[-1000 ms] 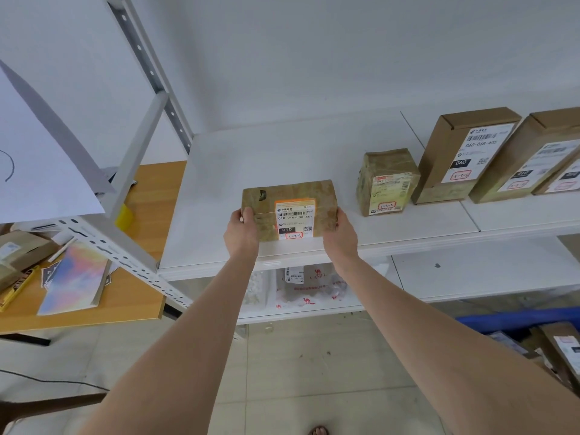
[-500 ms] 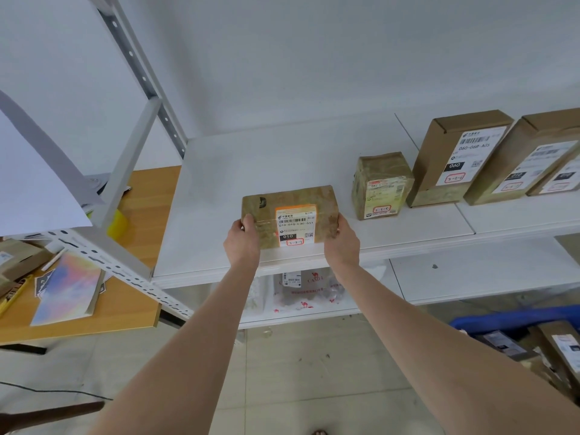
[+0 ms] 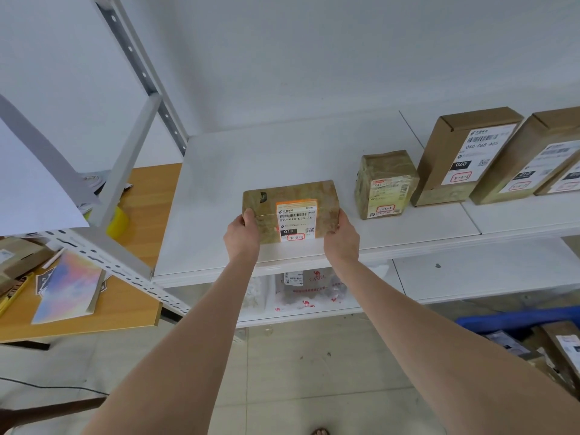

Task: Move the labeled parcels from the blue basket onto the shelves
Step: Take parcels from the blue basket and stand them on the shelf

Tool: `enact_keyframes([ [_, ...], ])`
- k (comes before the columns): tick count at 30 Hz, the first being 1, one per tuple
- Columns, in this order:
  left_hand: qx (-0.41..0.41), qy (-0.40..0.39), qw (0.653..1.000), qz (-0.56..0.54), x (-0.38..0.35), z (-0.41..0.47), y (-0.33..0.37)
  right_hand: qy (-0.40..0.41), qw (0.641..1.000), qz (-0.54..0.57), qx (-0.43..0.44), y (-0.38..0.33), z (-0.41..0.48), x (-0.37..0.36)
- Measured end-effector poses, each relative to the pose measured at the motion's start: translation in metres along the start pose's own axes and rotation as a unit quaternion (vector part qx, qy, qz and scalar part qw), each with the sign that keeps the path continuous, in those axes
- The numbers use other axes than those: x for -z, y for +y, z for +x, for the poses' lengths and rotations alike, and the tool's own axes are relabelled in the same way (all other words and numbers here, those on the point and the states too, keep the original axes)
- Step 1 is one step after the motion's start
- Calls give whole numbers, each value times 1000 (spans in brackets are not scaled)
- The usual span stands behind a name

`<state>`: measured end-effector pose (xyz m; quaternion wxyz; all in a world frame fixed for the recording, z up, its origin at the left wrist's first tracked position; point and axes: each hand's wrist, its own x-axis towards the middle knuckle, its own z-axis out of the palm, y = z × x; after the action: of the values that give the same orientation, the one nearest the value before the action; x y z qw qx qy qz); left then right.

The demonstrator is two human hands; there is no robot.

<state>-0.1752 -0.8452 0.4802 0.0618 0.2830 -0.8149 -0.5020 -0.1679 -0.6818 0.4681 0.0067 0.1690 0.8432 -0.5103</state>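
Head-worn view, downward onto near shelf [image 3: 219, 171]

Both arms are bare and stretched forward, and the forearms come closer together toward the wrists. The left hand [image 3: 241, 237] grips the left end of a parcel [image 3: 292, 211], with its thumb on the front face. The right hand [image 3: 342, 240] grips the right end in the same way. The other fingers are hidden behind.

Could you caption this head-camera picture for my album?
Left hand and right hand grip a labeled parcel at the white shelf.
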Motion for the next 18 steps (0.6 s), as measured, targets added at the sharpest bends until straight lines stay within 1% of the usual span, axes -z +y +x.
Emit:
enact_keyframes([
  [12, -4, -9, 1000, 0, -2, 17, 5, -6, 1000, -2, -12, -5, 16, -10],
  [18, 6, -13, 1000, 1, -2, 21, 9, -14, 1000, -4, -20, -9, 21, -9],
])
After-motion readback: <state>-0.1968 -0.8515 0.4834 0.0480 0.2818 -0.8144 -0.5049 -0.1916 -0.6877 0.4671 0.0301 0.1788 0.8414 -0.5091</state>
